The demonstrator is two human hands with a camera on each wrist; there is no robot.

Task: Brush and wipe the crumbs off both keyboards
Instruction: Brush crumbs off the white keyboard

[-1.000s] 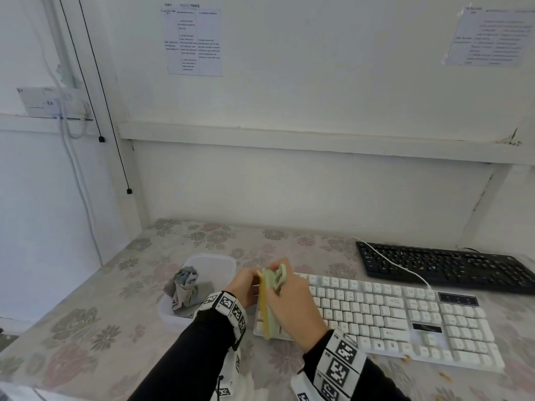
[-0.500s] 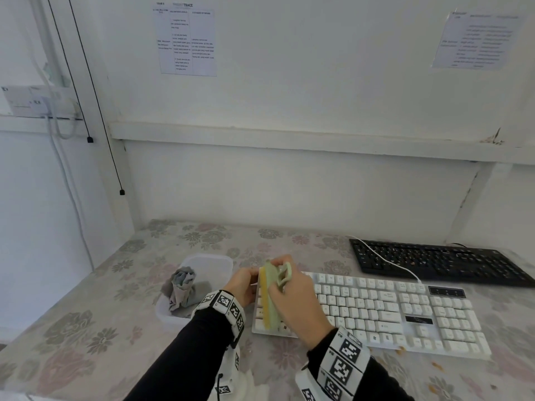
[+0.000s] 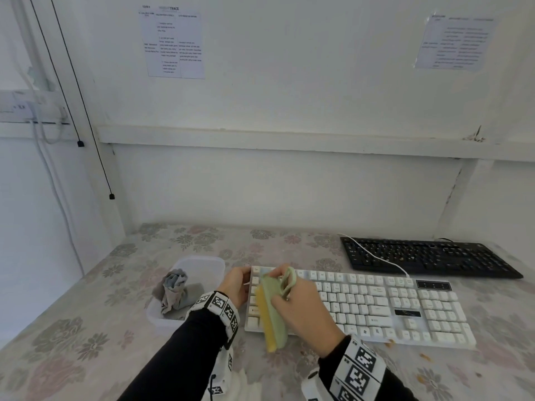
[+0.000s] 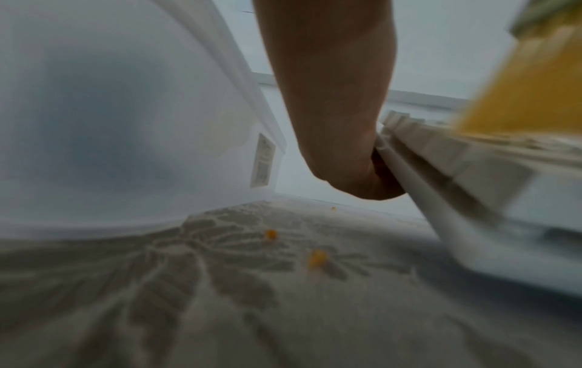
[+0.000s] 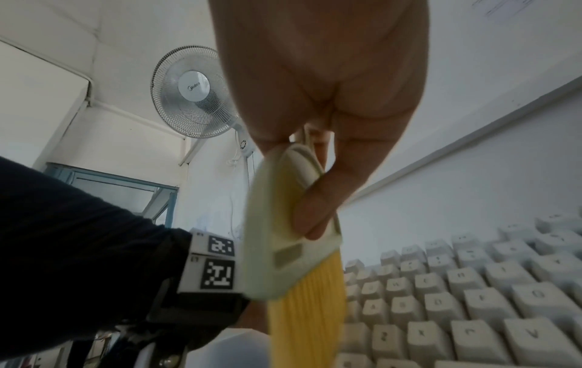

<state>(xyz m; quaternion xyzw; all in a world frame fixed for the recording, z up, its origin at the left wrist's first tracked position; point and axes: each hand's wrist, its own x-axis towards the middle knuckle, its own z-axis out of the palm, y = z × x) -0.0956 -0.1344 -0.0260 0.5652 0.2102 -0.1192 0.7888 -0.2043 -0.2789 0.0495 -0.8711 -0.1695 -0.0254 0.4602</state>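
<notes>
1. We see a white keyboard (image 3: 362, 305) lying on the flowered table (image 3: 86, 328).
2. Our left hand (image 3: 236, 286) grips the left end of the white keyboard, with the fingers curled round its edge.
3. Our right hand (image 3: 304, 308) holds a pale green brush (image 3: 273, 311) tight, with the fingers wrapped round its handle.
4. The brush's yellow bristles (image 5: 305, 313) point down onto the left keys of the white keyboard.
5. The two hands are close together but do not touch.
6. A black keyboard (image 3: 428, 257) lies behind the white keyboard, off to the right, with little crumbs on its keys.
7. Orange crumbs (image 4: 316, 257) lie on the table just left of the white keyboard, and more lie in front of it.
8. A clear tub (image 3: 202, 264) sits just left of the white keyboard, with a grey cloth (image 3: 175, 287) inside it.
</notes>
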